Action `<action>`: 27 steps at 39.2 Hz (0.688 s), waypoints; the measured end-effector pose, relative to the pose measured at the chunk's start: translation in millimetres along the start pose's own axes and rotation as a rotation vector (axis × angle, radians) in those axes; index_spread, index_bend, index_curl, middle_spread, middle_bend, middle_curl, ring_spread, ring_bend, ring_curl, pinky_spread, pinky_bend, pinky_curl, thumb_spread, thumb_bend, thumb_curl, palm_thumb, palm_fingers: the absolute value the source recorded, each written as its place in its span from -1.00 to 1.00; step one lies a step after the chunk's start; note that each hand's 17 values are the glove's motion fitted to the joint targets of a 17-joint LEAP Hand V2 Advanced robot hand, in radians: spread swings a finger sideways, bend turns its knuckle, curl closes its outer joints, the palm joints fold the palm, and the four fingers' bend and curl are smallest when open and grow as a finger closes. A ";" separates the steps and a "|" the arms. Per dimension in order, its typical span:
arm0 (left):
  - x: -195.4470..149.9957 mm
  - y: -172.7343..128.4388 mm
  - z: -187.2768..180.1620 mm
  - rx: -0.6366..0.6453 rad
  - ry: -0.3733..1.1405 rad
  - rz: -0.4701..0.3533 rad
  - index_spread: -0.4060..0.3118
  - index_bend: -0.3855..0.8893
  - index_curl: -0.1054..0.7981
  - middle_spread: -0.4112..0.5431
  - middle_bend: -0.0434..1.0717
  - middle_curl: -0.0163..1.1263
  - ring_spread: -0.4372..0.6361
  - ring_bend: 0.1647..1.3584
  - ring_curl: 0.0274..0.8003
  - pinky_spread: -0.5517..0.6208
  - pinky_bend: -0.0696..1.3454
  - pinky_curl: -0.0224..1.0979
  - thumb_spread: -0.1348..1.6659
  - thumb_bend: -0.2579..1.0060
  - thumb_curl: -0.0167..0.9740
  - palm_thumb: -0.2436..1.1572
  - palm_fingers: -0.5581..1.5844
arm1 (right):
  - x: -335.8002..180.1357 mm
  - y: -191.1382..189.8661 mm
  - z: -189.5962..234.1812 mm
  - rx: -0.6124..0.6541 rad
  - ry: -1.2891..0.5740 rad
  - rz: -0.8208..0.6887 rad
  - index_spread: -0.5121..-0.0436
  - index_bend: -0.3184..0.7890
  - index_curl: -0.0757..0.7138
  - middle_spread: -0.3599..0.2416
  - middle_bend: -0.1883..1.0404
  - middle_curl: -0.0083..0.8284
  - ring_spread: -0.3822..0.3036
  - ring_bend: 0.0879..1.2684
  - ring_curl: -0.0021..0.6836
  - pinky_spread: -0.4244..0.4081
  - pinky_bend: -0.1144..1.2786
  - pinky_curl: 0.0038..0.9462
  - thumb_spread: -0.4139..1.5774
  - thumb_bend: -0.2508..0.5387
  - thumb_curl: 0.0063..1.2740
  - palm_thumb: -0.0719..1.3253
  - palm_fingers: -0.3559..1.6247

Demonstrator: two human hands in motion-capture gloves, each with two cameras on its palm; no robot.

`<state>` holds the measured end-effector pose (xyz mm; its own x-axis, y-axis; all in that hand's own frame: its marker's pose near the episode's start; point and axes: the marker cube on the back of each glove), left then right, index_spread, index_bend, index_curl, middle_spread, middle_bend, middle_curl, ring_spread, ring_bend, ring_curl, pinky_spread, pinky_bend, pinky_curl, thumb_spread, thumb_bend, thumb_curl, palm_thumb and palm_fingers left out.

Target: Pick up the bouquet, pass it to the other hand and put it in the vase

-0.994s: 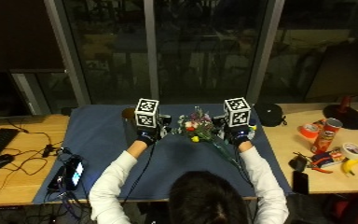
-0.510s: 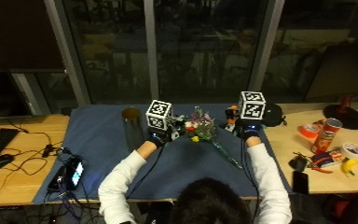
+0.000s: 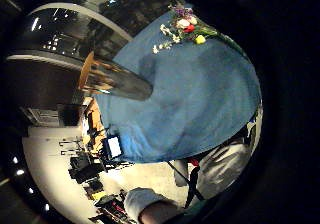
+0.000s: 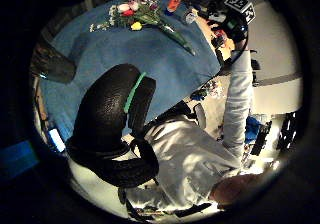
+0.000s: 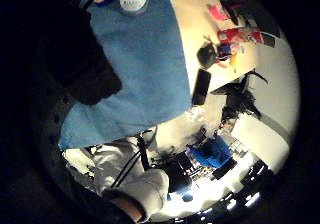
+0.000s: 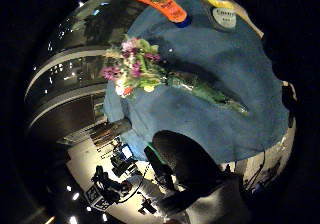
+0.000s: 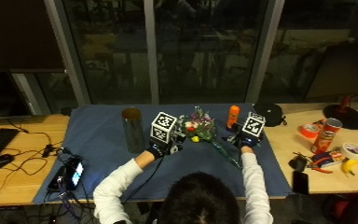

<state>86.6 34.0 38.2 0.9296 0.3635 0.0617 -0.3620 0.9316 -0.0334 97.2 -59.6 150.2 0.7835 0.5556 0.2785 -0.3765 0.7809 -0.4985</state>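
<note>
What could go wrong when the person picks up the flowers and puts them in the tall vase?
The bouquet lies flat on the blue cloth, flowers at one end, long stem at the other, so it may tip when lifted by the stem. The vase is tall and narrow, so a bump from the left hand could knock it over. The orange bottle stands near the right hand.
</note>
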 end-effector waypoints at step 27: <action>-28.1 0.6 17.0 -0.036 0.030 -0.102 -0.07 -0.05 0.14 0.04 -0.63 -0.43 0.15 -0.65 -0.32 0.47 -0.64 -0.41 0.44 -0.61 -0.40 -0.25 -0.03 | -29.6 13.1 131.0 0.211 0.289 -0.018 0.26 -0.05 -0.34 -0.27 -0.12 0.05 -0.47 -0.04 0.11 -0.50 0.08 -0.28 0.34 -0.28 -0.47 0.05 0.55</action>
<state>59.1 24.5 53.5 0.9632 0.2661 0.0371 -0.2634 0.9625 -0.0648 4.3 -28.4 243.1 0.8869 0.4611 0.0271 -0.4316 0.8482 -0.3070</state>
